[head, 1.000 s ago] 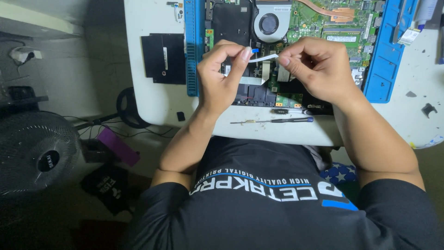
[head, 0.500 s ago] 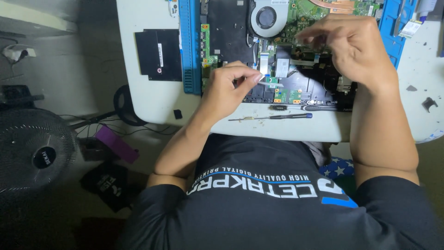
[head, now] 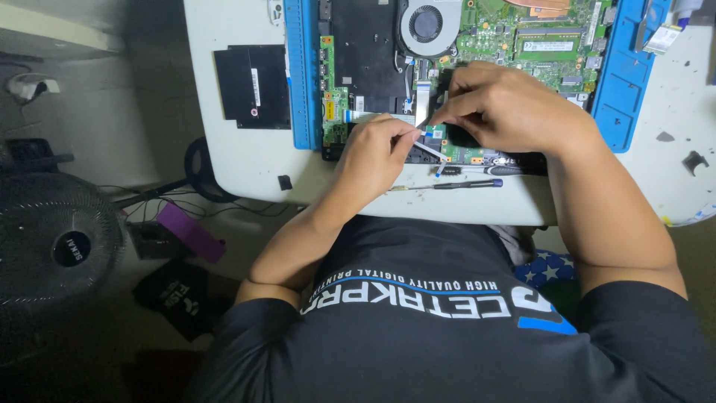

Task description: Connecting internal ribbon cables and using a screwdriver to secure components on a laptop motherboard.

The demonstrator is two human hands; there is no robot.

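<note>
An opened laptop (head: 477,45) lies on a blue work mat (head: 302,82), with its green boards and round cooling fan (head: 426,22) exposed. My left hand (head: 377,153) pinches a thin white ribbon cable (head: 373,116) just above the laptop's near edge. My right hand (head: 514,104) reaches in from the right. Its thumb and forefinger close on the same cable's end by a small green board (head: 466,153), almost touching my left fingertips. My fingers hide the connector.
A thin screwdriver (head: 459,184) lies on the white table (head: 246,160) near the front edge. A black rectangular panel (head: 252,86) sits left of the mat, with a small black piece (head: 284,182) near it. On the floor to the left stand a fan (head: 71,246) and cables.
A second ago both hands held the cable stretched between them above the laptop. My right hand then lifted away to the upper right and has come back down to the cable beside my left hand.
</note>
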